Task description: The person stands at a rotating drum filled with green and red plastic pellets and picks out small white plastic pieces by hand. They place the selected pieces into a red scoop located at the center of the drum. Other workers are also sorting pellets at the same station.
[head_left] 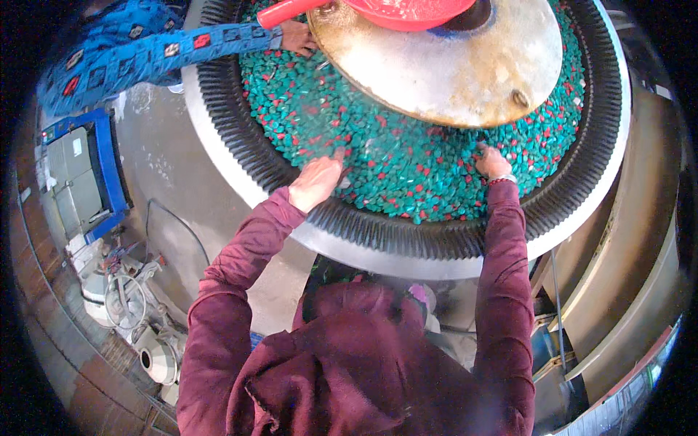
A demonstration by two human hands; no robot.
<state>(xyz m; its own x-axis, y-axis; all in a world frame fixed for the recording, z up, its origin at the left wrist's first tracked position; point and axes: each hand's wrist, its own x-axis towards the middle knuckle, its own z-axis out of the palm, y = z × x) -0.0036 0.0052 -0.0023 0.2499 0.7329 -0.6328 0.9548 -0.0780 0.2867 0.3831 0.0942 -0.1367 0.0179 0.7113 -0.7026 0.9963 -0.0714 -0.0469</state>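
Note:
A round vibrating bowl holds a thick layer of small green and red tumbling stones [407, 174]. My left hand [318, 180] reaches over the near left rim, its index finger stretched out onto the stones and the other fingers partly hidden below. A pale piece [344, 183] lies by its fingertips. Farther right, my right hand [494, 161] is in among the stones with its fingers curled together; what they hold, if anything, is hidden. A dark spot shows at its fingertips.
A stained, pale round cover [451, 73] sits over the bowl's middle with a red pan [407, 9] on it. At far left, a co-worker's hand [297, 38] in a blue patterned sleeve touches the stones. The ribbed black rim [414, 231] curves before me.

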